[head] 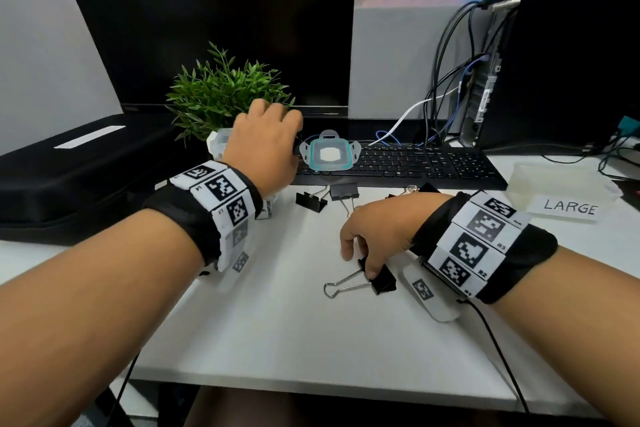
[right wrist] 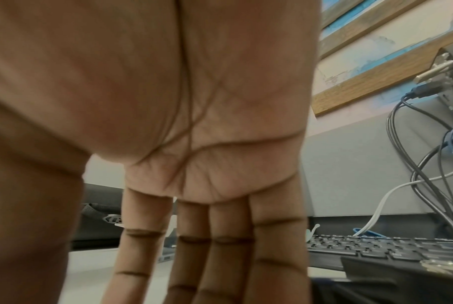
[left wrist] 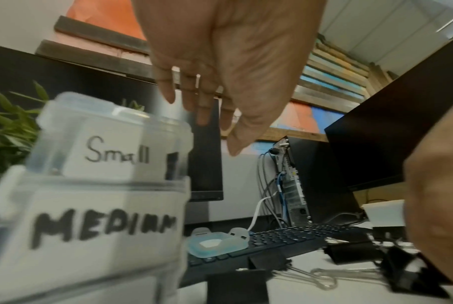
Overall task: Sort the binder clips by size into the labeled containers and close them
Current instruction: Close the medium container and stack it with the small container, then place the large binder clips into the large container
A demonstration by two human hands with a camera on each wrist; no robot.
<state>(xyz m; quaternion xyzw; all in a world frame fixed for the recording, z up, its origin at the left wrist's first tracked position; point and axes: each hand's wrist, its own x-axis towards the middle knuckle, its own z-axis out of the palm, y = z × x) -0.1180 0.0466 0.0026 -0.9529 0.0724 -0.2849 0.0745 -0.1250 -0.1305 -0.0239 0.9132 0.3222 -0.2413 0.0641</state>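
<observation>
Right hand (head: 375,232): curled down on the worktop (head: 311,329), thumb and forefinger tips on the black body of a large binder clip (head: 379,279); whether truly pinched cannot be told; wire handles point left, toward the free middle.
Left hand (left wrist: 220,67): fingers relaxed and spread, holding nothing, hovering over the Small container (left wrist: 111,142), which stands just behind the Medium container (left wrist: 95,232).
Slip risk: contact only on the clip body; likely to tilt or drop on lifting, handles dragging.
Knock risk: left wrist close above both tubs; a careless sweep could tip them or brush the plant (head: 225,94) behind.
Wrong bin risk: Large container (head: 561,184) sits far right, opposite the other two; easy to carry the wrong way.
Other clips (head: 325,198): loose, near the keyboard (head: 433,163); one hidden partly by the right wrist.
Lid (head: 329,152): off, lying on the keyboard.
Open room: bare worktop toward the near edge; back crowded by keyboard, cables, computer tower.
</observation>
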